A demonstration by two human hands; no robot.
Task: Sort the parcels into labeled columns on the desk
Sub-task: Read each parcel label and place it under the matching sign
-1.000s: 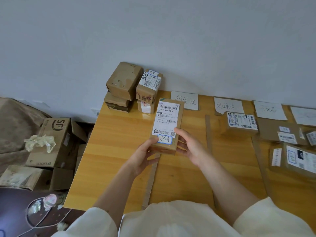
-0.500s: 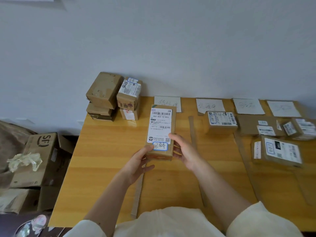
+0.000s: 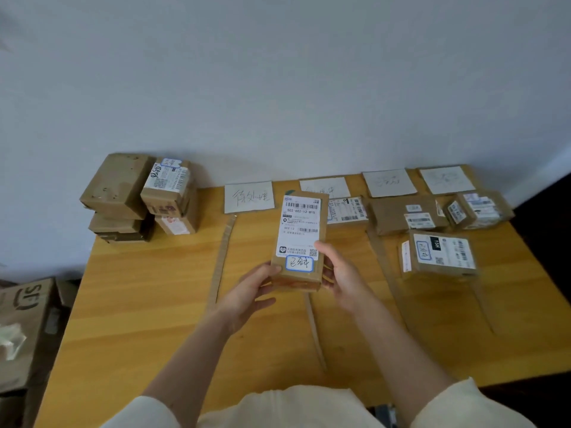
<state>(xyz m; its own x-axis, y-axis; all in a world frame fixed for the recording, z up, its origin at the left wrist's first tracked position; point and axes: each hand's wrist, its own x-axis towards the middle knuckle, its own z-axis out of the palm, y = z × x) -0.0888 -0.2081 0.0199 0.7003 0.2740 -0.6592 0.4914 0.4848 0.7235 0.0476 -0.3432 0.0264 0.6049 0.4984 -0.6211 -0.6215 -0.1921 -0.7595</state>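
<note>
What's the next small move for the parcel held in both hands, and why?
Probably carry the parcel toward a column further right. Both the left hand and right hand grip its near end above the desk, its handwritten blue-framed sticker facing up, and sorted parcels already lie under the right-side paper signs. Which sign matches is unreadable.

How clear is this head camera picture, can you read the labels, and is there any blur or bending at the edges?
Head view: light is soft and even, no hard glare. The held parcel, gripped by the left hand and right hand, shows sharp printed digits. The paper signs at the far right are too faint to read. Wide-angle distortion bends the desk edges outward.
</note>
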